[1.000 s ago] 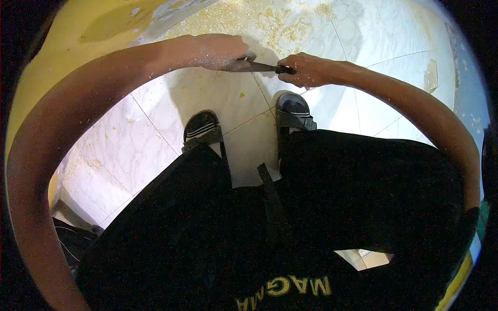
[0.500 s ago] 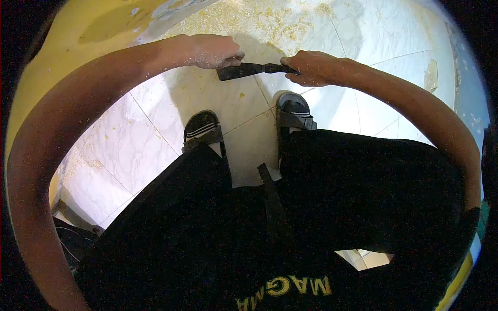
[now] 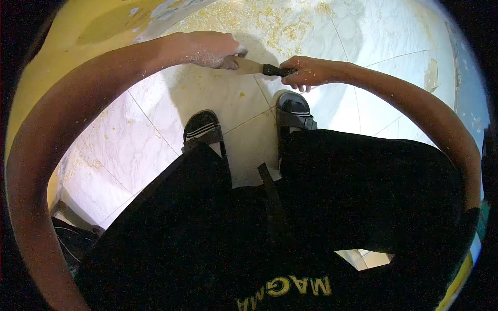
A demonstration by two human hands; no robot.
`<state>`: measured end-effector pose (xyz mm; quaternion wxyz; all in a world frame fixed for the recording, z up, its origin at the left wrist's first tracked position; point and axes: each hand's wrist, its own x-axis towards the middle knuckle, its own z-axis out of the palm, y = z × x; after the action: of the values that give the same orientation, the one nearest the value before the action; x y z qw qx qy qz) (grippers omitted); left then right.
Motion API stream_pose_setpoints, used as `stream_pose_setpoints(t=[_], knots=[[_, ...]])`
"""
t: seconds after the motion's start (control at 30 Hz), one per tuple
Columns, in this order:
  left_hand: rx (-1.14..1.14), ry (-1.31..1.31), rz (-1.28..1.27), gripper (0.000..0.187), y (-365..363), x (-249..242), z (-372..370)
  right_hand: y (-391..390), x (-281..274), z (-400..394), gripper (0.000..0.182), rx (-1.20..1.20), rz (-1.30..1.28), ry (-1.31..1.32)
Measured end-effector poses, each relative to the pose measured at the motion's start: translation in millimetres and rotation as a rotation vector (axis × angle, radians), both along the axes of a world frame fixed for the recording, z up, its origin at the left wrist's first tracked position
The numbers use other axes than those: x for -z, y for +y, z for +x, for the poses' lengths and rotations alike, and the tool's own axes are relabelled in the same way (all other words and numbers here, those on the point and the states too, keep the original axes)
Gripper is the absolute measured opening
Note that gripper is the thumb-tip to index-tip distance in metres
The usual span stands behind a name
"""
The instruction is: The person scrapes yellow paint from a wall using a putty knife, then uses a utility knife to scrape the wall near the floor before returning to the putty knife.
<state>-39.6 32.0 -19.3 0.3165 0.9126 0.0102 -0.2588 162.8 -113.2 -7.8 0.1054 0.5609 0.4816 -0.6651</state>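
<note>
Five yellow letters [image 3: 282,287], spelling MAGMA, sit upside down on dark clothing [image 3: 332,212] nearest the camera, turned that way because the wearer looks down at their own front. A dark strip [image 3: 270,194] hangs between the parted legs, and beyond it two striped sandals [image 3: 202,127] stand apart on a marbled tile floor [image 3: 140,150], a stance that probably gives balance and leaves the hands room. Farther out, a broad-bladed tool [image 3: 251,66] is held crosswise above the floor between two bare hands. The right hand [image 3: 311,71] has its fingers curled round the black handle [image 3: 271,70], the part shaped for a grip; the left hand [image 3: 215,51], dusted with pale specks, has thumb and fingertips closed on the blade's opposite end, though the exact contact is too small to make out. Held at both ends, the tool is likely steadier than in one fist, its pale face catching light. Past the hands, yellowish flakes [image 3: 282,32] lie scattered across the tiles, near a yellow wall [image 3: 111,26] whose bare, pale patches may explain the litter
</note>
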Motion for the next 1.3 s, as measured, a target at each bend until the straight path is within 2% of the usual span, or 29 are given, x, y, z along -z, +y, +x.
stream_pose_setpoints(t=[0.1,0.17,0.2,0.27,0.33,0.4,0.43,0.5,0.57,0.6,0.63,0.67,0.8,0.9,1.1,1.17,1.3], knots=[[-0.021,-0.040,-0.017,0.029,-5.5,2.7,-0.3,0.8,-0.6,-6.4,0.028,0.028,0.003,0.052],[0.030,-0.198,-0.122,0.029,-8.5,12.4,-1.2,-1.2,6.0,-10.0,0.036,0.066,0.002,0.132],[0.029,-0.199,-0.125,0.029,-10.5,4.3,1.8,-2.8,6.2,-12.6,0.034,0.059,0.045,0.146],[0.041,0.092,-0.158,0.029,-16.9,-21.2,10.9,-1.4,0.0,-18.7,0.034,0.053,0.080,0.153],[0.015,0.122,-0.231,0.028,-19.5,-4.3,10.2,3.2,-5.0,-19.3,0.033,0.048,0.118,0.161],[-0.011,0.151,-0.303,0.027,-20.4,4.6,8.0,6.3,-6.8,-16.0,0.030,-0.146,0.337,0.074],[-0.083,0.179,-0.349,0.025,-21.6,4.1,6.1,5.8,-5.7,-13.9,0.030,-0.146,0.338,0.074],[-0.154,0.207,-0.389,0.024,-21.4,1.2,4.4,4.8,-6.7,-9.7,0.027,-0.297,0.513,-0.044],[-0.146,0.199,-0.299,0.020,-18.0,-3.0,3.7,4.6,-12.1,-3.6,0.024,-0.380,0.457,-0.136],[-0.145,0.199,-0.296,0.020,-15.5,-1.9,2.6,3.0,-12.3,1.6,0.026,-0.560,0.498,-0.228],[-0.005,0.131,-0.115,0.019,-11.9,-1.0,1.3,2.2,-11.2,5.4,0.029,-0.740,0.535,-0.321],[0.134,0.063,0.066,0.018,-8.1,-0.1,-0.4,2.5,-8.5,7.6,0.029,-0.777,0.421,-0.369],[0.134,0.013,0.138,0.018,3.1,22.3,-13.9,0.0,-13.3,11.2,0.026,-0.789,0.347,-0.420],[0.173,0.047,0.231,0.020,7.0,27.8,-17.0,-0.3,-16.2,8.2,0.022,-0.650,0.278,-0.434],[0.191,0.112,0.285,0.018,12.6,34.6,-15.0,0.9,-6.7,6.0,0.024,-0.755,0.432,-0.367],[0.183,0.076,0.298,0.019,15.5,38.1,-15.9,-2.2,4.7,11.8,0.024,-0.785,0.600,-0.325],[0.124,0.071,0.352,0.023,14.5,33.5,-16.8,2.7,-15.0,2.3,0.022,-0.747,0.427,-0.364]])
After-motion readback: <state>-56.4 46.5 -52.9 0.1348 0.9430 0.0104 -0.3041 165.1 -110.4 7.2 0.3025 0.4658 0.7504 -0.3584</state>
